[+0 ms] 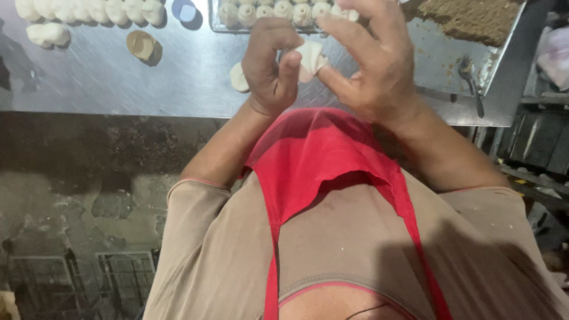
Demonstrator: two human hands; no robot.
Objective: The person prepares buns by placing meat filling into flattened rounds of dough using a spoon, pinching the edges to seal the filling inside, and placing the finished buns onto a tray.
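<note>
Both hands hold one small white dough dumpling [310, 58] over the steel table [118, 83]. My left hand [269, 65] pinches its left side between thumb and fingers. On the dumpling's right side, my right hand [373, 59] presses its pleated edge with the fingertips. A flat round piece of dough [238, 77] lies on the table just left of my left hand. Beyond the hands stands a tray [214, 25] with a row of shaped dumplings [278, 10].
Several more shaped dumplings [89, 10] lie in a row at the far left, with a small brown cup [141, 44] and a blue cap [185, 10] nearby. Brown filling [468, 18] sits at the far right, a metal utensil [472, 83] beside it. A red apron [320, 160] covers my chest.
</note>
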